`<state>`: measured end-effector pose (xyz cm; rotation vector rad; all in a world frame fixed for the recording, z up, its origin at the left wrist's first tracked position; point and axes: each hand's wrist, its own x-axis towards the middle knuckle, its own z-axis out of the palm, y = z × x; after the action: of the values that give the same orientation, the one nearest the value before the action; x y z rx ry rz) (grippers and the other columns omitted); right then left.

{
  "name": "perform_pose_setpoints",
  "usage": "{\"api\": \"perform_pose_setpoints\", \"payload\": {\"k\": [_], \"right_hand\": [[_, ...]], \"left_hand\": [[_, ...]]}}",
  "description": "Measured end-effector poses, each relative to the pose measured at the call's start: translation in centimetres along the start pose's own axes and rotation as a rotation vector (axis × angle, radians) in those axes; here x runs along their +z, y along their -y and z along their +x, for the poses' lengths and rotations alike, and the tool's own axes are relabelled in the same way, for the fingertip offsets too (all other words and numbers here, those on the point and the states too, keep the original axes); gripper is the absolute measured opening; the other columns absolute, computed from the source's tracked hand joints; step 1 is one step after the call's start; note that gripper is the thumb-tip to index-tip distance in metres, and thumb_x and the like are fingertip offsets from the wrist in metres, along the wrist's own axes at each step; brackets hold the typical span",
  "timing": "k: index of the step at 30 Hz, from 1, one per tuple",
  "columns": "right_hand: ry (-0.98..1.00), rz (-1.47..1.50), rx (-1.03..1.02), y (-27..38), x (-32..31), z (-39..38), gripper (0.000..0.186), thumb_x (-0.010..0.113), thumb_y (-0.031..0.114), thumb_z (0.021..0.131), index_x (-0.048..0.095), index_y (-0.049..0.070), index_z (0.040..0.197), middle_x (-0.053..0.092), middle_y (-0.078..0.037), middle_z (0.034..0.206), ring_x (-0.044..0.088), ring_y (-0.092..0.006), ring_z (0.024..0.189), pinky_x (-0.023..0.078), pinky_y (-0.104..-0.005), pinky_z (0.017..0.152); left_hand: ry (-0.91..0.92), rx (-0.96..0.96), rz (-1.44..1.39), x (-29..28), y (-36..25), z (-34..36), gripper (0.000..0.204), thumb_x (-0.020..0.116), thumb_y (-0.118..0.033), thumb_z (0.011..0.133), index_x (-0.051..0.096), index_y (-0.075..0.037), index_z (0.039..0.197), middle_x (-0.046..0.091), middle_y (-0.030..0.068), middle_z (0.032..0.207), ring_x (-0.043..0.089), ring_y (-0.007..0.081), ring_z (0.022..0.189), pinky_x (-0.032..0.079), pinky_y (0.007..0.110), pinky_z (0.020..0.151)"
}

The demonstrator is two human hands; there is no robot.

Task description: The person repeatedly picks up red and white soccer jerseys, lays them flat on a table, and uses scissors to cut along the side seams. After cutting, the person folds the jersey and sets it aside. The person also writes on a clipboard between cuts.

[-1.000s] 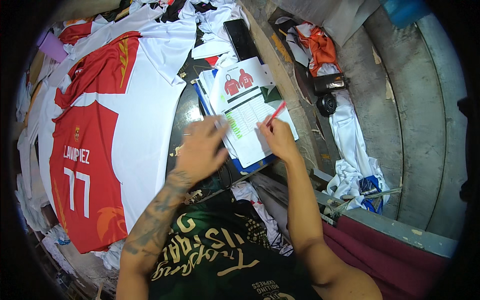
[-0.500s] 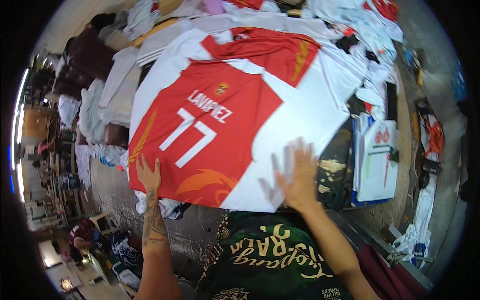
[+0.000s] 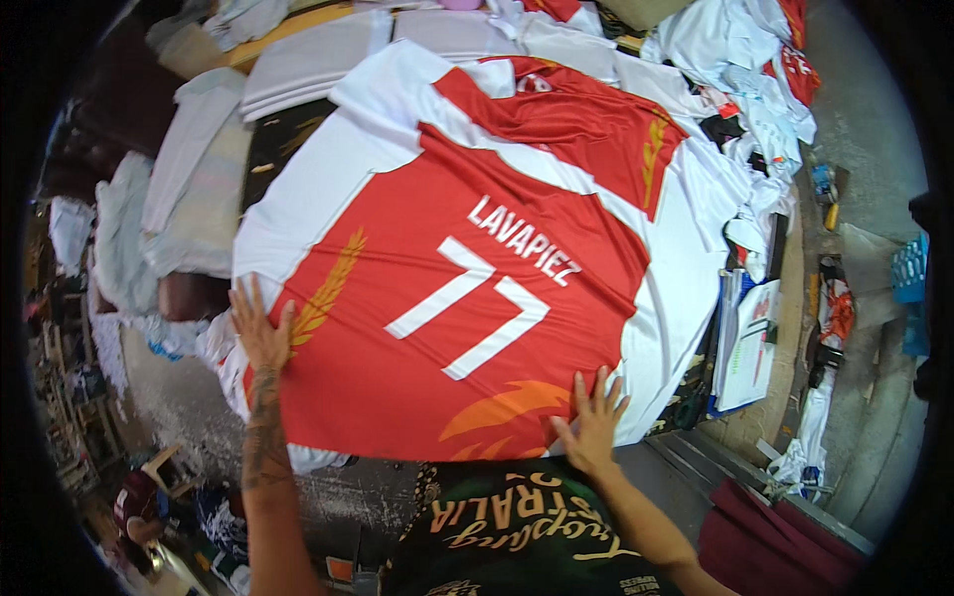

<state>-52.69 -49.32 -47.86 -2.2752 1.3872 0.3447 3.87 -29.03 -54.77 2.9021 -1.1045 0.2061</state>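
Observation:
A red and white sports jersey [image 3: 368,397] lies spread over the work surface, its white lettering and digits facing up. Gold leaf shapes and an orange design decorate its lower part. Beyond it, a bunched red and white piece [image 3: 576,104] with another gold leaf overlaps the top; whether it belongs to the same jersey I cannot tell. My left hand [image 3: 260,333] rests open on the left edge, near a gold leaf. My right hand [image 3: 594,422] lies open, fingers spread, on the lower right part beside the orange design. Neither hand grips anything.
Folded white cloth [image 3: 318,65] is stacked at the far side, with a heap of loose garments [image 3: 740,60] at the far right. Papers on a clipboard [image 3: 747,348] lie right of the jersey. Pale cloth [image 3: 194,179] hangs at left. A person [image 3: 139,507] is at lower left.
My right hand has come down from above the white part onto the jersey's red lower right. The jersey looks wider and shifted in view, with wrinkles. My left hand stays at its left edge.

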Motion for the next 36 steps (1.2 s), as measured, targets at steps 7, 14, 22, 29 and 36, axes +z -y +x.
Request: {"api": "perform_pose_setpoints", "payload": {"k": [7, 14, 22, 29, 36], "right_hand": [[-0.197, -0.192, 0.074, -2.8, -2.3, 13.3, 0.089, 0.060, 0.071, 0.093, 0.040, 0.023, 0.166, 0.028, -0.024, 0.172, 0.022, -0.0525, 0.157, 0.004, -0.0709, 0.126], [-0.385, -0.083, -0.134, -4.5, -17.5, 25.1, 0.081, 0.068, 0.060, 0.096, 0.053, 0.004, 0.152, 0.057, -0.027, 0.150, 0.054, -0.0419, 0.141, 0.042, -0.0488, 0.116], [-0.409, 0.064, 0.481, -14.8, -3.3, -1.4, 0.083, 0.069, 0.037, 0.101, 0.032, -0.004, 0.162, 0.021, -0.031, 0.171, 0.019, -0.0538, 0.157, 0.019, -0.0600, 0.127], [-0.364, 0.156, 0.352, -22.9, -4.0, -5.0, 0.047, 0.078, 0.016, 0.091, 0.056, -0.005, 0.126, 0.065, -0.026, 0.124, 0.066, -0.0428, 0.112, 0.051, -0.0486, 0.096], [0.129, 1.257, 0.218, -28.1, -6.5, -9.6, 0.030, 0.084, 0.026, 0.094, 0.064, 0.005, 0.105, 0.062, -0.001, 0.083, 0.062, -0.0126, 0.073, 0.051, -0.0326, 0.067]], "left_hand": [[0.020, -0.035, 0.069, 4.1, -7.7, 18.4, 0.089, 0.056, -0.073, 0.098, 0.043, -0.014, 0.163, 0.028, 0.0216, 0.173, 0.024, 0.0420, 0.160, 0.020, 0.066, 0.126], [0.070, 0.248, -0.216, 3.0, -17.7, 30.7, 0.092, 0.056, -0.077, 0.095, 0.048, -0.012, 0.159, 0.044, 0.0219, 0.164, 0.038, 0.0414, 0.154, 0.029, 0.063, 0.123], [-0.027, -0.001, -0.570, -5.9, -16.9, -10.9, 0.030, 0.074, -0.026, 0.093, 0.060, -0.006, 0.110, 0.059, 0.0192, 0.118, 0.054, 0.0418, 0.118, 0.040, 0.057, 0.106], [0.346, 0.571, -0.670, -11.1, -29.8, -28.7, 0.040, 0.087, -0.029, 0.077, 0.070, -0.014, 0.110, 0.062, 0.0044, 0.115, 0.055, 0.0302, 0.119, 0.041, 0.051, 0.103], [0.375, 0.491, -0.783, -11.1, -31.4, -30.9, 0.019, 0.077, -0.012, 0.089, 0.069, -0.005, 0.105, 0.068, 0.0106, 0.104, 0.063, 0.0311, 0.105, 0.053, 0.042, 0.089]]}}
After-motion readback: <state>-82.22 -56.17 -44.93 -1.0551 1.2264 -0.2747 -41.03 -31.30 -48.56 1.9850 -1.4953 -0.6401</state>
